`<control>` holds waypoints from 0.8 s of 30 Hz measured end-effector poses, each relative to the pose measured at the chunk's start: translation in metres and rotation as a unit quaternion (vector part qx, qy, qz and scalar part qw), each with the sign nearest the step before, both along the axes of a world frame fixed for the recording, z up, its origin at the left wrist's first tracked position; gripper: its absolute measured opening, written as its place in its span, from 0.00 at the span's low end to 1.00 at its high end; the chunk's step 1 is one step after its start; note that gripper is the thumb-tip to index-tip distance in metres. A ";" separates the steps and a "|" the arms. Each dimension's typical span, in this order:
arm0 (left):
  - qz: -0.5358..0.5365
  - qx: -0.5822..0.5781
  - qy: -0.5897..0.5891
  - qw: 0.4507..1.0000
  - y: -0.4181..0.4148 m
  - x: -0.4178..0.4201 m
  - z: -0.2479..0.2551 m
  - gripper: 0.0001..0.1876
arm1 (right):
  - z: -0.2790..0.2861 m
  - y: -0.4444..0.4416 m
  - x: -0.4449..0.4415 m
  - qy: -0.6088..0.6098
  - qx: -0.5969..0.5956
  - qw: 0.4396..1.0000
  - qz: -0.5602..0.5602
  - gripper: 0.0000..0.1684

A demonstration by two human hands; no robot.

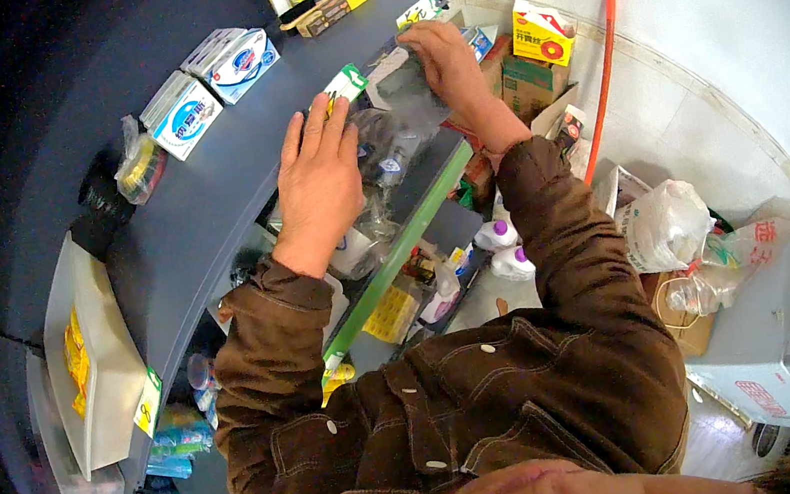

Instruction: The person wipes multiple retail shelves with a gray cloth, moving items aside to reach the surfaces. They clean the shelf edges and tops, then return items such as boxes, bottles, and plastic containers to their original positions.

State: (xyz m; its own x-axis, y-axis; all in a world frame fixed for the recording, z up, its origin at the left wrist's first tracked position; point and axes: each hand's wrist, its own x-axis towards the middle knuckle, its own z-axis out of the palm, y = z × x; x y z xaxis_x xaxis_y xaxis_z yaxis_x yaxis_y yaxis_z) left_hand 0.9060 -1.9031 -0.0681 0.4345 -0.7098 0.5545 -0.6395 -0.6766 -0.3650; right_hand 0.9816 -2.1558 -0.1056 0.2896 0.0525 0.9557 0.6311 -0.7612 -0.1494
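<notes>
My left hand (319, 182) lies palm down at the front edge of a dark grey shelf (203, 175), fingers apart. Its fingertips partly cover a green-and-white price tag (346, 85). Farther along the same edge, my right hand (446, 61) bends its fingers near a second price tag (418, 12); its palm side is hidden, so I cannot tell whether it grips anything. Between and below my hands, clear plastic wrapping (392, 145) with items inside rests on a lower shelf, whose front carries a green strip (402, 242).
Boxed soap (184, 117) and a yellow-and-brown box (334, 11) stand on the upper shelf, with a beige bin (93, 365) at left. White bottles with purple caps (511, 263) sit low down. At right are cartons (532, 87), an orange-red pole (603, 81) and a stuffed plastic bag (668, 224).
</notes>
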 end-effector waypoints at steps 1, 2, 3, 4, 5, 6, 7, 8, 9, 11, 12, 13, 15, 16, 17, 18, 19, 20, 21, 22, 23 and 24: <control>-0.002 0.003 0.002 1.000 -0.001 0.000 0.001 0.18 | 0.002 -0.010 0.003 -0.003 -0.006 1.000 0.003 0.16; -0.003 0.005 0.004 1.000 -0.002 -0.001 0.002 0.18 | 0.001 -0.017 0.004 -0.020 -0.003 1.000 -0.012 0.14; 0.000 0.006 0.006 1.000 -0.002 -0.001 0.002 0.18 | 0.001 -0.023 0.006 -0.028 0.023 0.999 -0.029 0.13; -0.001 0.004 0.003 1.000 -0.001 -0.001 0.001 0.18 | 0.001 -0.029 0.007 -0.037 0.049 0.997 -0.046 0.12; -0.002 0.002 0.001 1.000 0.000 -0.001 0.000 0.17 | 0.002 -0.036 0.009 -0.045 0.075 0.994 -0.062 0.12; 0.000 0.000 -0.002 1.000 0.001 -0.002 0.000 0.17 | 0.003 -0.041 0.011 -0.029 0.156 0.985 -0.074 0.10; -0.005 -0.003 -0.004 1.000 0.000 -0.001 0.000 0.17 | 0.004 -0.051 0.015 -0.031 0.169 0.981 -0.086 0.10; -0.009 -0.006 -0.006 1.000 -0.001 -0.001 0.000 0.16 | 0.007 -0.061 0.021 -0.033 0.182 0.978 -0.097 0.09; -0.010 -0.007 -0.008 1.000 0.000 -0.001 0.001 0.16 | 0.009 -0.062 0.025 -0.033 0.197 0.974 -0.104 0.09; -0.011 -0.014 0.002 1.000 0.000 -0.001 -0.002 0.16 | 0.008 -0.058 0.032 -0.037 0.126 0.987 -0.095 0.08; -0.014 -0.021 0.006 1.000 -0.001 -0.001 -0.004 0.16 | 0.004 -0.061 0.037 -0.025 0.084 0.991 -0.099 0.08; -0.015 -0.019 0.001 1.000 -0.001 0.000 -0.004 0.15 | 0.002 -0.066 0.041 -0.014 0.043 0.994 -0.103 0.08; -0.014 -0.015 -0.009 1.000 0.000 -0.001 -0.005 0.15 | 0.004 -0.076 0.045 -0.023 -0.010 0.991 -0.134 0.10; -0.015 -0.021 -0.010 1.000 0.001 -0.001 -0.005 0.14 | 0.005 -0.078 0.045 -0.015 -0.031 0.987 -0.155 0.12; -0.017 -0.027 -0.010 0.999 0.001 -0.001 -0.004 0.13 | 0.008 -0.081 0.045 -0.007 -0.053 0.983 -0.177 0.13; -0.030 -0.035 -0.014 0.999 -0.004 0.000 -0.003 0.13 | 0.007 -0.101 0.049 0.018 -0.064 0.972 -0.224 0.15; -0.032 -0.036 -0.012 0.999 -0.003 0.000 -0.003 0.13 | 0.001 -0.110 0.049 0.046 -0.035 0.972 -0.229 0.15; -0.036 -0.036 -0.011 0.999 -0.002 0.000 -0.004 0.13 | -0.006 -0.119 0.049 0.074 -0.005 0.969 -0.234 0.15; -0.040 -0.038 -0.014 0.998 -0.002 0.001 -0.001 0.13 | -0.010 -0.129 0.050 0.098 0.024 0.966 -0.240 0.15; -0.042 -0.037 -0.017 0.998 -0.003 0.001 0.000 0.13 | -0.016 -0.133 0.049 0.089 0.065 0.965 -0.239 0.14; -0.045 -0.036 -0.021 0.998 -0.005 0.002 0.002 0.13 | -0.019 -0.140 0.049 0.084 0.108 0.962 -0.235 0.14; -0.040 -0.032 -0.021 0.998 -0.002 0.001 0.001 0.13 | -0.028 -0.133 0.042 0.085 0.153 0.959 -0.224 0.14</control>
State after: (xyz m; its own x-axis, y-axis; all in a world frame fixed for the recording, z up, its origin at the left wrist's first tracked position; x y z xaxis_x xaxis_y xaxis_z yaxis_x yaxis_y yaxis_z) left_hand 0.9068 -1.9053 -0.0669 0.3530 -0.7040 0.6162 -0.6775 -0.6466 -0.3506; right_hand 1.0231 -2.2893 -0.1335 0.3706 -0.3893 0.8433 0.1976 -0.8541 -0.4811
